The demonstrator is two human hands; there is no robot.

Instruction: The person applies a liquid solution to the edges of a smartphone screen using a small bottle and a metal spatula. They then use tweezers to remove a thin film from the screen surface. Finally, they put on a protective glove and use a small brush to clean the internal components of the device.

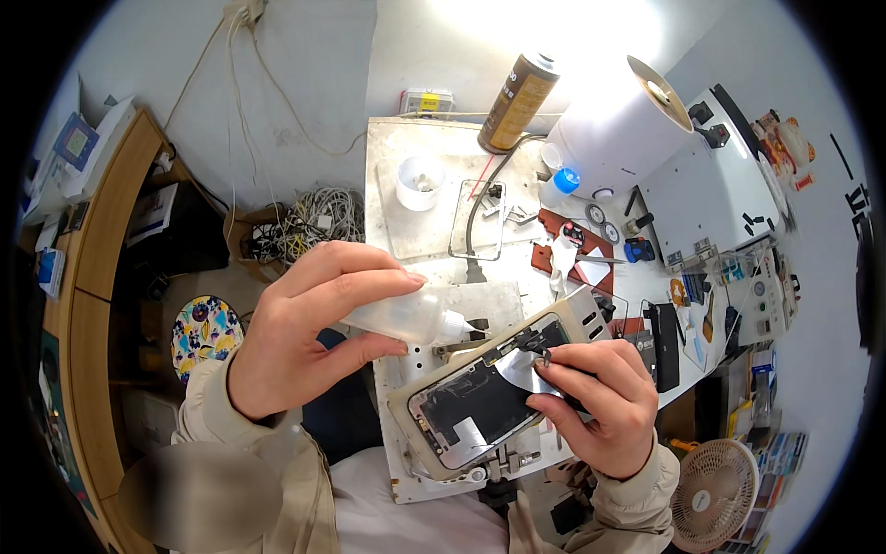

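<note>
My left hand (318, 342) grips a translucent squeeze bottle (392, 317) lying sideways in it, its thin nozzle pointing right toward the top of an opened phone part (466, 415). That part is black with silver patches and sits tilted in a beige holder (403, 397) on the bench. With fingertips closed, my right hand (595, 397) holds a silver plate (515, 371) with a small black ribbon cable (533, 337) at the part's upper right. What exactly is between those fingertips is partly hidden.
A white cup (420, 194), tall spray can (514, 106), white cylinder (609, 129), blue-capped bottle (558, 189) and red mat with tools (544, 258) occupy the back bench (397, 138). Left are a wooden desk (101, 277), tangled cables (323, 222) and a patterned seat (203, 337); a fan (715, 494) stands lower right.
</note>
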